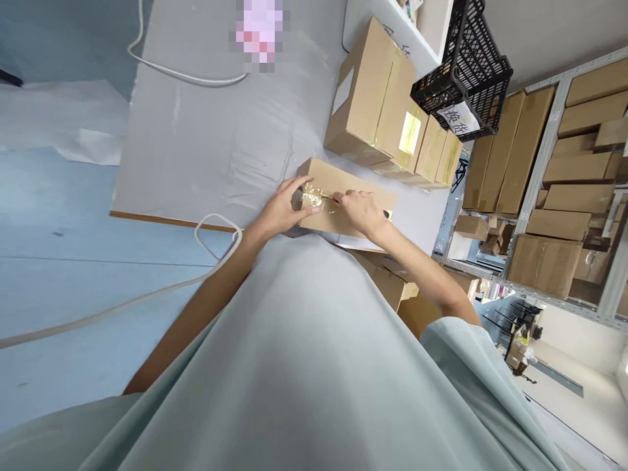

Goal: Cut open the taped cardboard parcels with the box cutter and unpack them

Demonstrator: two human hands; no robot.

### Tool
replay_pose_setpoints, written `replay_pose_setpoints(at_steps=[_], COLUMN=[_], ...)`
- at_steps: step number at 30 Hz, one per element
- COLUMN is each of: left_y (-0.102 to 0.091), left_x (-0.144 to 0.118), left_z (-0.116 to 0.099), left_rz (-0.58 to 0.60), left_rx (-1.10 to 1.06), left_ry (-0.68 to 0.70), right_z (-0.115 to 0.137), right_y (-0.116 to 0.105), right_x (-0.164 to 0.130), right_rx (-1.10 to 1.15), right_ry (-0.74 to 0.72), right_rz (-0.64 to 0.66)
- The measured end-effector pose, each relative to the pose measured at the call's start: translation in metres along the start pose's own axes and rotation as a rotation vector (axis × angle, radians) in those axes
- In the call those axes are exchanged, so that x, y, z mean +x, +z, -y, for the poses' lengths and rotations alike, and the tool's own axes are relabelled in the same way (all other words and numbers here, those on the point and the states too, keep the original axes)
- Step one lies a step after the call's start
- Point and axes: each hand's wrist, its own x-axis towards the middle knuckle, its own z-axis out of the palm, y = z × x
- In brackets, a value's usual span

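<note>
Atop the carton (330,221), left grip (282,209) splayed, the right grip (364,211) clasps a tool (330,198).

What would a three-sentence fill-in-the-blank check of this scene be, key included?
1. The left hand is at one end of the cardboard box, beside a shiny patch of see-through ____.
2. The thin tool is held in the ____ hand.
3. The plastic crate bearing a paper sign is coloured ____.

Missing words: tape; right; black.
</note>
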Motion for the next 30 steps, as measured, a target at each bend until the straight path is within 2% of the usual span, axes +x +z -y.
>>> replay_pose_setpoints(at_steps=[5,10,13,16,18,21,26,30], left_y=[0.001,0.005,0.024,0.057,0.075,0.087,0.086,0.091], left_x=[-0.006,-0.01,0.0,0.015,0.022,0.027,0.029,0.032], left_z=[-0.005,-0.019,-0.039,-0.057,-0.064,-0.066,-0.067,-0.072], left_rz=[-0.022,-0.095,-0.256,-0.461,-0.522,-0.562,-0.593,-0.587], left_rx=[0.017,0.09,0.242,0.345,0.38,0.444,0.532,0.59], left_ry=[-0.044,-0.085,-0.095,-0.13,-0.164,-0.185,-0.245,-0.298], right_z=[-0.043,-0.07,-0.073,-0.075,-0.079,-0.1,-0.152,-0.175], right_y=[0.032,0.059,0.068,0.074,0.078,0.089,0.123,0.15], right_x=[-0.024,-0.036,-0.031,-0.023,-0.02,-0.026,-0.054,-0.062], right_rx=[-0.053,-0.029,0.008,0.046,0.07,0.097,0.109,0.121], right_ry=[0.073,0.064,0.025,-0.011,-0.037,-0.041,0.018,0.014], right_rz=[0.086,0.042,0.009,-0.045,-0.072,-0.058,0.023,0.015])
